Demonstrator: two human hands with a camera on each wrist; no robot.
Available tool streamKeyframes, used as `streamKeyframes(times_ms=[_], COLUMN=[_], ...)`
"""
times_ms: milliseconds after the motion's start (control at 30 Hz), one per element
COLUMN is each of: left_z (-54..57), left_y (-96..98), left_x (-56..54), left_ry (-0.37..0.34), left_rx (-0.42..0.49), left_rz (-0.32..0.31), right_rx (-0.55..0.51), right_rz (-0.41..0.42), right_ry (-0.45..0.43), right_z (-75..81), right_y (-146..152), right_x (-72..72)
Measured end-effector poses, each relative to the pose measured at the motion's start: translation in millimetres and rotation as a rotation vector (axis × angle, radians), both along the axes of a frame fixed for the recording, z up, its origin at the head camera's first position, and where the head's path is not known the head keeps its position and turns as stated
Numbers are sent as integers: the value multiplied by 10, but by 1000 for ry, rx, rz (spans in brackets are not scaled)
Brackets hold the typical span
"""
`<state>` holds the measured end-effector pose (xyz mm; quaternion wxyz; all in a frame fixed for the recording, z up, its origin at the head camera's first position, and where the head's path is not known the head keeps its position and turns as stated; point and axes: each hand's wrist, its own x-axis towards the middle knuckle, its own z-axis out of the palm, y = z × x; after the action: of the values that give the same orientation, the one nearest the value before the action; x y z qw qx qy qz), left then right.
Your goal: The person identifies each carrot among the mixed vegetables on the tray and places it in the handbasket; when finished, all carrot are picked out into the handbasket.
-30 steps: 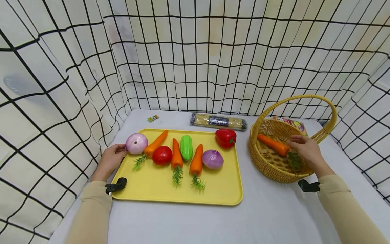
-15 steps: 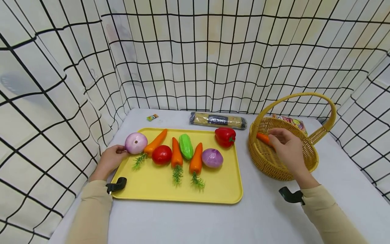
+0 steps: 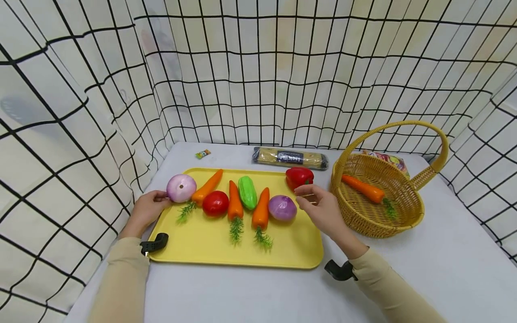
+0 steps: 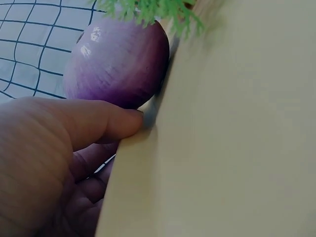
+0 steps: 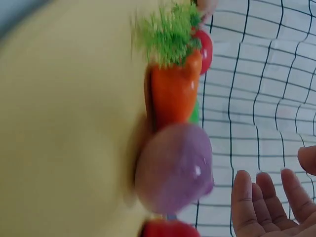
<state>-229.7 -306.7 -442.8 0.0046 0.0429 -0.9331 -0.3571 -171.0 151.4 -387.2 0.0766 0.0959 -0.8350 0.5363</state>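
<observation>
My left hand point(image 3: 148, 210) holds the left rim of the yellow tray point(image 3: 194, 249); in the left wrist view the thumb point(image 4: 123, 121) lies on the rim, with fingers curled outside it. Just beyond the thumb sits a pale purple onion point(image 3: 181, 188). Over the tray's right side is my right hand point(image 3: 325, 213), fingers apart and holding nothing. Nearest to it are a second purple onion point(image 3: 282, 208) and a red bell pepper point(image 3: 299, 178). Between the onions lie several orange carrots point(image 3: 260, 213), a tomato point(image 3: 215, 203) and a green cucumber-like vegetable point(image 3: 247, 193).
To the tray's right stands a wicker basket point(image 3: 359, 224) with a tall handle and one carrot point(image 3: 363, 188) inside. Behind it lies a colourful packet point(image 3: 389, 161). A pasta pack point(image 3: 290, 158) and a small sachet point(image 3: 203, 154) lie at the back, before the netted wall.
My right hand has left the carrot in the basket and moved left, out of the basket and over the tray's right edge. The left hand stays at the tray rim.
</observation>
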Motion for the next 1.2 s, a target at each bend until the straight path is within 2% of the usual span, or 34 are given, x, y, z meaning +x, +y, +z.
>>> streamKeyframes(times_ms=[67, 100, 300, 333, 633, 900, 1100, 1200], left_z=[-1, 1, 20, 20, -3, -25, -13, -12], left_y=[-3, -4, 3, 3, 5, -3, 6, 6], left_x=[-2, -2, -9, -10, -28, -35, -21, -22], left_ry=[-10, -11, 4, 3, -4, 11, 9, 9], left_rx=[15, 16, 1, 0, 1, -10, -4, -1], left_rz=[-7, -10, -18, -17, -16, -17, -15, -14], right_rx=[-28, -38, -84, -85, -7, 85, 181, 223], right_rz=[10, 12, 36, 42, 29, 81, 74, 72], right_ry=[-20, -33, -101, -104, -94, -161, -95, -91], right_z=[-22, 19, -71, -133, -189, -319, -375, -417], right_y=[-138, -217, -533, -559, -721, -798, -859, -877], right_x=[15, 54, 76, 48, -2, -35, -44, -56])
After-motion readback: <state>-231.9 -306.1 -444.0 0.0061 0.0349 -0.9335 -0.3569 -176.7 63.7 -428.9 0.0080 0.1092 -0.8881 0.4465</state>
